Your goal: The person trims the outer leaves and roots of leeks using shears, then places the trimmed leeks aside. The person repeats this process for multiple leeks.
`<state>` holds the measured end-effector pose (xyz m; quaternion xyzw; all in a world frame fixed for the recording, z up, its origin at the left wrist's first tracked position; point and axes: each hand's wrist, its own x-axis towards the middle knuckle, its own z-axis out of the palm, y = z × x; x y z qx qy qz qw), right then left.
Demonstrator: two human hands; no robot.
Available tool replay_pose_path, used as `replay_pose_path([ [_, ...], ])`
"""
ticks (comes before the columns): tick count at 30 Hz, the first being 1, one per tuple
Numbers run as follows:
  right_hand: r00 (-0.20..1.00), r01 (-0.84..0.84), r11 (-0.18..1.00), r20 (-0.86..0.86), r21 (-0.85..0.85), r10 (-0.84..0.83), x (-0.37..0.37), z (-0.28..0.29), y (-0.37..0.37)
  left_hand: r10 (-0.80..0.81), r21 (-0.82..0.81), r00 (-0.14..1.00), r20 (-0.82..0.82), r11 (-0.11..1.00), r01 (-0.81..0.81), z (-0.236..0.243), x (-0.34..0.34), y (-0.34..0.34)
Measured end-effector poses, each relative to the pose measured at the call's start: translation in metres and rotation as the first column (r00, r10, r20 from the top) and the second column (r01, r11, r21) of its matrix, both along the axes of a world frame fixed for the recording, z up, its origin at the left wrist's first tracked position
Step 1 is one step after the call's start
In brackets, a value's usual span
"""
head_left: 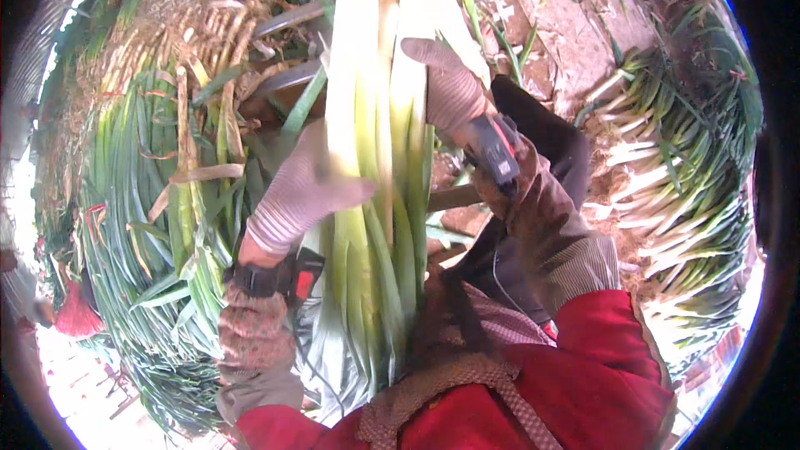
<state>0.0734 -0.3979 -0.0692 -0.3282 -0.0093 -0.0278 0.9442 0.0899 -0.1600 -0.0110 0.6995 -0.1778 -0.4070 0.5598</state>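
A thick bundle of green onions (379,225) stands lengthwise in front of me, its pale ends away from me and its green leaves toward my lap. My left hand (304,187), in a striped knit glove, grips the bundle's left side at mid-length, thumb laid across the stalks. Farther up on the right side, my gloved right hand (450,87) clasps the paler part, with its thumb over the front. The fingers of both hands are mostly hidden beside or behind the stalks. A dark strapped device sits on each wrist.
A large heap of green onions (137,167) lies at the left, with red string (79,310) near it. More green onions (658,192) lie in a row at the right. Metal bars (287,75) show behind the bundle, among loose leaves and scraps on the ground.
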Motion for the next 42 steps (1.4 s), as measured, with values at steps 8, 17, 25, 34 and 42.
replay_pose_path([
  [8,0.993,-0.067,0.998,0.101,0.016,0.065,-0.021,0.076,0.037,-0.172,0.269,0.605,0.778,0.960,-0.073,0.066,-0.021,-0.012],
  [17,0.837,0.184,0.972,0.495,0.148,-0.234,-0.015,0.204,0.119,-0.280,0.328,0.182,0.943,0.879,-0.346,0.261,-0.053,0.054],
  [25,0.931,-0.139,0.986,0.352,0.089,0.099,-0.081,0.211,0.190,-0.339,0.467,0.335,0.879,0.749,-0.470,0.260,-0.115,0.112],
  [34,0.973,-0.232,0.973,-0.012,-0.017,0.232,-0.104,0.111,0.205,-0.102,0.290,0.273,0.957,0.435,-0.853,0.094,-0.183,0.074],
  [42,0.950,-0.272,0.872,0.257,0.407,0.177,-0.113,0.170,0.182,-0.338,0.042,-0.188,0.922,0.572,-0.819,0.150,-0.169,0.059],
])
